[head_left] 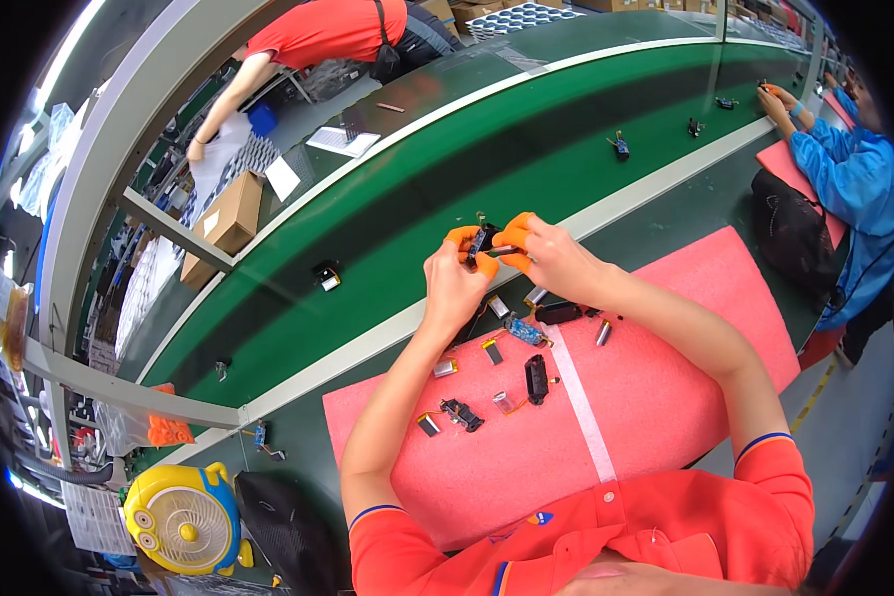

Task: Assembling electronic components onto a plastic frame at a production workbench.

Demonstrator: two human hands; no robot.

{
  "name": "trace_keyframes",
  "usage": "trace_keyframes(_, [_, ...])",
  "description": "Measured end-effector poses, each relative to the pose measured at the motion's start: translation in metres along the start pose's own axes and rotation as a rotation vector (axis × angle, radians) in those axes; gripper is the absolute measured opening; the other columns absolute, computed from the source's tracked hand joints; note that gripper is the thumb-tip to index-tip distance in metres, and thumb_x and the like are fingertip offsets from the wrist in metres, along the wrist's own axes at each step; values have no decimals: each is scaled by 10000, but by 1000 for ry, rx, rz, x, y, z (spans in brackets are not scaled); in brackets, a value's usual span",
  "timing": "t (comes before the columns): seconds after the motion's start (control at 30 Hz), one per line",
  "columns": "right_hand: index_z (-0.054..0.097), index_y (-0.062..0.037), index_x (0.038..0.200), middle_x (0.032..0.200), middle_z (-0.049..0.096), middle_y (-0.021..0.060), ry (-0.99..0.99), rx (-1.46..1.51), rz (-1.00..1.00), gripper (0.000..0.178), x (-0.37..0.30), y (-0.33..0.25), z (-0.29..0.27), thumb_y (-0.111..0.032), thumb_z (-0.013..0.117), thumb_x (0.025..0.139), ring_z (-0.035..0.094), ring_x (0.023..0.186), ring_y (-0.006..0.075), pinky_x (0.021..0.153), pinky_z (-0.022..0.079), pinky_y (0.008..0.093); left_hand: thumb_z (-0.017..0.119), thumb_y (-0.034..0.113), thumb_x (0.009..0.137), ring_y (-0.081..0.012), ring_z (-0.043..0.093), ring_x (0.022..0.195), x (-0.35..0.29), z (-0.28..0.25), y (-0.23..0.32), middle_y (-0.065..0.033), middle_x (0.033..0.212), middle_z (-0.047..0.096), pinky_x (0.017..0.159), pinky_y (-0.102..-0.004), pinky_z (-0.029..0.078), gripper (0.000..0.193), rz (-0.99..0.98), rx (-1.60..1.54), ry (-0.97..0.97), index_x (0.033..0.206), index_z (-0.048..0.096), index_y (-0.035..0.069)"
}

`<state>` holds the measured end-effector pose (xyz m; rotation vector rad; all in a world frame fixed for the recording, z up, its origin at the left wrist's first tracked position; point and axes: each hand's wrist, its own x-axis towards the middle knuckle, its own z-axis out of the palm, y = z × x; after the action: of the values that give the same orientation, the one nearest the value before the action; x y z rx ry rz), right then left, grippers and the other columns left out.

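Both my hands meet above the far edge of the pink foam mat (pixel 656 397), with orange covers on the fingertips. My left hand (pixel 454 290) pinches a small electronic module (pixel 483 238), dark with some blue on it. The fingers of my right hand (pixel 556 260) are closed against its right side around a thin dark piece (pixel 508 251), whose kind I cannot make out. Below the hands lie a blue circuit board (pixel 524 331), a black housing (pixel 536 379), a black module with wires (pixel 461 414) and several small silver battery cells (pixel 492 351).
Beyond the mat runs a green conveyor belt (pixel 397 248) carrying scattered modules (pixel 619 146). A yellow cartoon-shaped fan (pixel 184 519) stands at the lower left, beside a black bag (pixel 283 531). A person in blue (pixel 844 189) works at the right; another in red (pixel 328 35) leans across at the back.
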<state>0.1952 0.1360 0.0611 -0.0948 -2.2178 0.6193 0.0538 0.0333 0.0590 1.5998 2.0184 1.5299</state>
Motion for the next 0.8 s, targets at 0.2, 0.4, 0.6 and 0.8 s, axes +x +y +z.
trace_keyframes(0.2, [616, 22, 934, 876, 546, 135, 73, -360, -255, 278, 2, 6, 1, -11, 674, 664, 567, 752, 288, 637, 493, 346, 619, 2, 748, -102, 596, 651, -1, -1, 3, -126, 890, 647, 569, -246, 485, 305, -95, -120, 19, 1043, 575, -64])
trace_keyframes(0.4, [607, 47, 915, 897, 544, 141, 47, -456, -292, 268, -2, 8, 4, -9, 625, 653, 552, 781, 285, 653, 483, 344, 615, -3, 758, -71, 593, 666, -2, 4, 1, -118, 920, 648, 577, -228, 485, 332, -53, 50, 55, 1084, 567, -45])
trace_keyframes(0.6, [605, 66, 941, 911, 546, 134, 23, -440, -449, 305, -8, 12, 7, -13, 575, 648, 564, 815, 272, 698, 495, 338, 606, -8, 746, -124, 572, 592, -1, 11, -2, -128, 868, 626, 525, -246, 469, 308, 10, 78, 105, 1052, 581, -34])
trace_keyframes(0.8, [609, 59, 959, 933, 549, 125, -19, -400, -427, 350, -8, 25, 4, -19, 580, 618, 570, 841, 268, 719, 500, 336, 607, -34, 742, -138, 599, 682, 0, 20, -16, -107, 896, 627, 579, -251, 499, 377, -8, -331, 7, 1116, 561, -30])
